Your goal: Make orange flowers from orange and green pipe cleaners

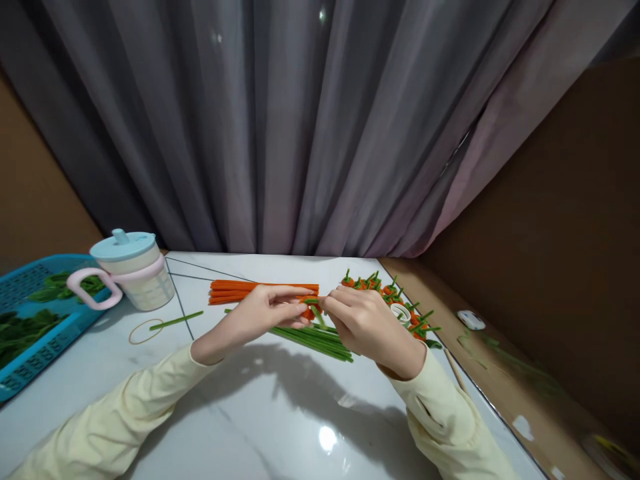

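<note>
My left hand (270, 310) pinches a small orange pipe-cleaner piece (310, 311) between thumb and fingers. My right hand (363, 320) has its fingers pressed together at that piece's right side, where green pipe-cleaner ends (317, 315) show. Its fingertips are partly hidden, but they appear closed on the green stem. Behind my left hand lies a bundle of orange pipe cleaners (235, 291). Under both hands is a bundle of green pipe cleaners (315, 341). Several finished orange pieces with green stems (367, 282) are grouped behind and beside my right hand.
At the left stand a lidded cup (145, 280) with a pink handle and a blue basket (45, 337) holding green leafy pieces. A loose green stem (177, 320) lies by a thin rubber band (133, 333). A white ring-shaped roll (400, 313) sits beside my right wrist. Grey curtains (285, 133) hang behind the table.
</note>
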The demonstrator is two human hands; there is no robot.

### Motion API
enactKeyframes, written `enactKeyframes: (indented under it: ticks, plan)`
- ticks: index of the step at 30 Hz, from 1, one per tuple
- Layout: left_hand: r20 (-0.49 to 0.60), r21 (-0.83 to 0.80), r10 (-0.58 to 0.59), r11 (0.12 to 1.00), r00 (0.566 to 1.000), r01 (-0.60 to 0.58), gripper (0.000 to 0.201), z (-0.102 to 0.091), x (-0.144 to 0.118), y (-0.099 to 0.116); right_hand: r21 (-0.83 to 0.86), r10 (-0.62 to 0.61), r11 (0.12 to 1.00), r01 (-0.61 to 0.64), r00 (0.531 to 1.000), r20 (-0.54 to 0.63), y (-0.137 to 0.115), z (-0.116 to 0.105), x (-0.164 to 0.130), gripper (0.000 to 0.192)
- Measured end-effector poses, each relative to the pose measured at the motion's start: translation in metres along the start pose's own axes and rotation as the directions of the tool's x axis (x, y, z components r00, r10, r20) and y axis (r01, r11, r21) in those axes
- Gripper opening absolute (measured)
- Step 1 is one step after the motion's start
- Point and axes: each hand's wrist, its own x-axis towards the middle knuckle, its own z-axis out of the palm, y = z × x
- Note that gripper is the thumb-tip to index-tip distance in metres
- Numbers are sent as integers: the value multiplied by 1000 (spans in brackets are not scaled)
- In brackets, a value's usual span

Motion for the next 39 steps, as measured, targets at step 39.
enactKeyframes:
  ticks: [39]
  plan:
    - [-68, -113, 80, 990, 994, -88, 27, 5, 13, -17, -141, -223, 972, 189, 933, -282, -2, 34, 6, 28]
